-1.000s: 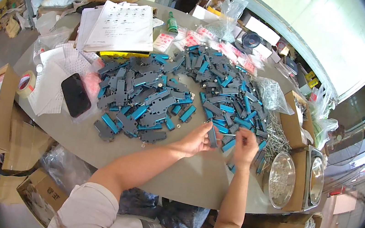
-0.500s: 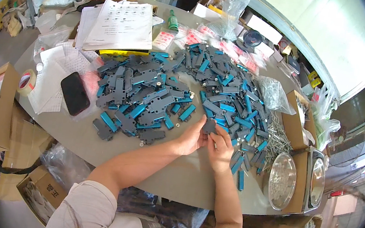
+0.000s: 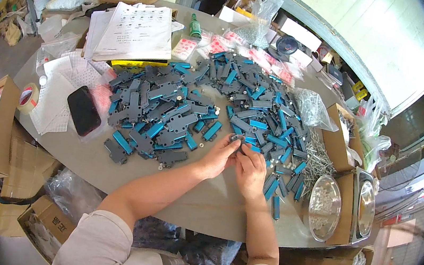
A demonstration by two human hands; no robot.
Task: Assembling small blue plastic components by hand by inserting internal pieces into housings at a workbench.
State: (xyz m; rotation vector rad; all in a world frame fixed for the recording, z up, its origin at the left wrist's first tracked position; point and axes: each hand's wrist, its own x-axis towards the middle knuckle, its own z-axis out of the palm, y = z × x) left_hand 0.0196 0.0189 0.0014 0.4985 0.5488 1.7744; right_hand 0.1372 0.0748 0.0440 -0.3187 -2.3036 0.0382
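Observation:
Above the table's middle, my left hand is closed on a small dark grey plastic part, its thumb pressing on top. My right hand meets it from the other side, fingertips pinched at the part's near edge. Whether anything small sits between those fingertips is hidden. Beyond and to the left lies a heap of grey and blue plastic housings. A second heap of similar housings spreads on the right, close to my fingers.
Long metal screws are piled at right, near a clear round bowl of small white pieces and open cardboard boxes. At left lie a black phone, a tape roll and papers. A green bottle stands at the back.
The grey part has tilted and turned in my fingers, and my left thumb now lies over it. Both hands stay together; the whole view has shifted slightly.

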